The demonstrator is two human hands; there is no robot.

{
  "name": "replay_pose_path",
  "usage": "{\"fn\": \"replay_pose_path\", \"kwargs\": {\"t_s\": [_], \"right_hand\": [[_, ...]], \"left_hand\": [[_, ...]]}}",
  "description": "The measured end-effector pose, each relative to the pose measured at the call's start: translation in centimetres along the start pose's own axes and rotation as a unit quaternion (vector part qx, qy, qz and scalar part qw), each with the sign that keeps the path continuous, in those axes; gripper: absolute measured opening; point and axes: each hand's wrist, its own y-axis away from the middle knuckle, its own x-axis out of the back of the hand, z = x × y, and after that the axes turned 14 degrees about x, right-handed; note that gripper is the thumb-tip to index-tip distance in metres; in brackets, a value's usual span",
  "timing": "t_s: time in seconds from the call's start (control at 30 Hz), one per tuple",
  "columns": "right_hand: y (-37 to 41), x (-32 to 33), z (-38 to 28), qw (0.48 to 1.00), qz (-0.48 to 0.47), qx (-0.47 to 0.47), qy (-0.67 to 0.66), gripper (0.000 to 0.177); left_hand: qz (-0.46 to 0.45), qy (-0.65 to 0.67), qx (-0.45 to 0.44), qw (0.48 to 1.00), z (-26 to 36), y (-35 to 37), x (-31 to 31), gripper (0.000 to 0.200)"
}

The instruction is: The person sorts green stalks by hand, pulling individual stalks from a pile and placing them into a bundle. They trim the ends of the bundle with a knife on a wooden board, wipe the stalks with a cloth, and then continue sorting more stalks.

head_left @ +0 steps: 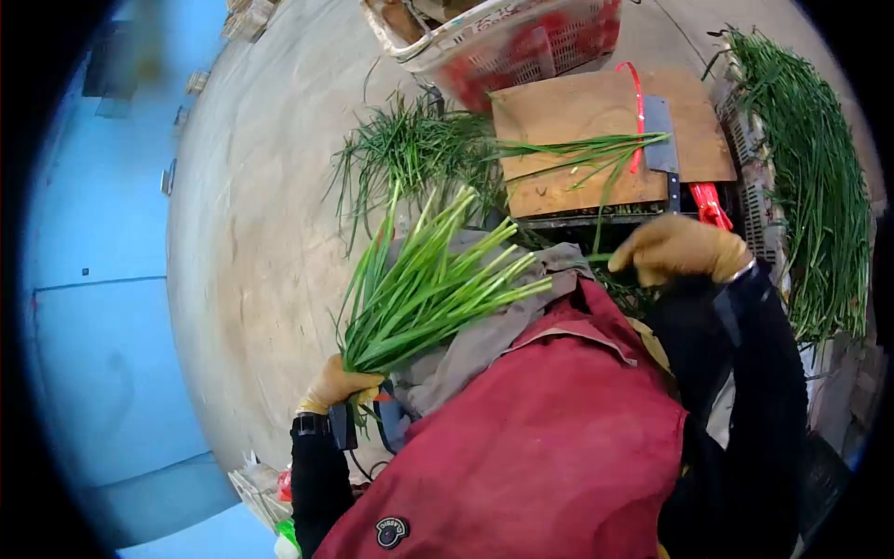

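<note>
One wooden board (pixel 568 112) lay on the concrete floor (pixel 261 233); the left hand (pixel 340 384) clutched the chive bunch (pixel 419 289), and the right hand (pixel 680 250) was curled closed nearby.

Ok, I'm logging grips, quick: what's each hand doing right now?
Left hand: closed around the bunch of green stalks.
Right hand: curled shut; whether it grips anything cannot be told.

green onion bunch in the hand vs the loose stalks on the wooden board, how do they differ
The green onion bunch is thick, many stalks; the loose stalks are only a few. The bunch is gripped at its base by the left hand and fans out; the loose stalks lie flat across the wooden board beside the cleaver. Both are long, thin and green.
</note>
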Motion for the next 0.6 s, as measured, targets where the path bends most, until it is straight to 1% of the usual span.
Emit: {"fn": "replay_pose_path", "kwargs": {"t_s": [0.03,0.07,0.1,0.17,0.23,0.3,0.33,0.4,0.43,0.5,0.53,0.6], "right_hand": [[-0.3,-1.3,1.8,0.976,-0.051,0.103,0.186,0.032],[-1.6,-1.8,-0.4,0.964,-0.102,0.044,0.242,0.038],[-2.7,-2.6,0.5,0.969,-0.061,0.114,0.213,0.039],[-6.6,-4.3,-2.9,0.974,0.075,0.148,0.152,0.046],[-10.3,-5.1,-2.9,0.951,0.09,0.202,0.215,0.05],[-13.9,-6.2,-1.8,0.972,0.083,0.151,0.159,0.051],[-15.2,-6.8,-2.4,0.977,0.046,0.121,0.168,0.051],[-17.8,-8.0,-3.5,0.981,-0.037,0.062,0.182,0.051],[-18.1,-8.3,-3.8,0.993,0.003,0.052,0.102,0.05],[-18.3,-8.4,-4.5,0.995,0.084,0.029,-0.055,0.047],[-19.8,-9.1,-0.4,0.975,0.133,0.041,-0.176,0.038],[-19.4,-8.4,1.4,0.975,0.138,0.013,-0.176,0.034]], "left_hand": [[0.006,-0.007,-0.005,1.0,0.0,-0.1,0.0,0.017],[0.005,0.0,-0.008,1.0,-0.1,-0.2,0.2,0.016],[0.003,0.007,-0.01,1.0,-0.1,-0.4,0.3,0.015],[-0.01,0.017,-0.009,1.0,-0.6,-0.7,0.3,0.014],[-0.026,0.011,-0.008,1.0,-0.5,-1.0,0.6,0.014],[-0.017,-0.035,-0.023,0.999,-0.7,-1.6,1.2,0.016],[-0.014,-0.056,-0.03,0.998,-0.9,-1.8,1.3,0.017],[0.025,-0.08,-0.063,0.994,-0.4,-1.1,0.8,0.019],[0.044,-0.093,-0.078,0.992,-0.2,-0.8,0.6,0.02],[0.03,-0.094,-0.084,0.992,-0.4,-0.7,1.0,0.019],[0.022,-0.096,-0.089,0.991,-0.3,-0.6,1.2,0.019],[0.031,-0.086,-0.05,0.995,0.6,0.2,0.7,0.021]]}}
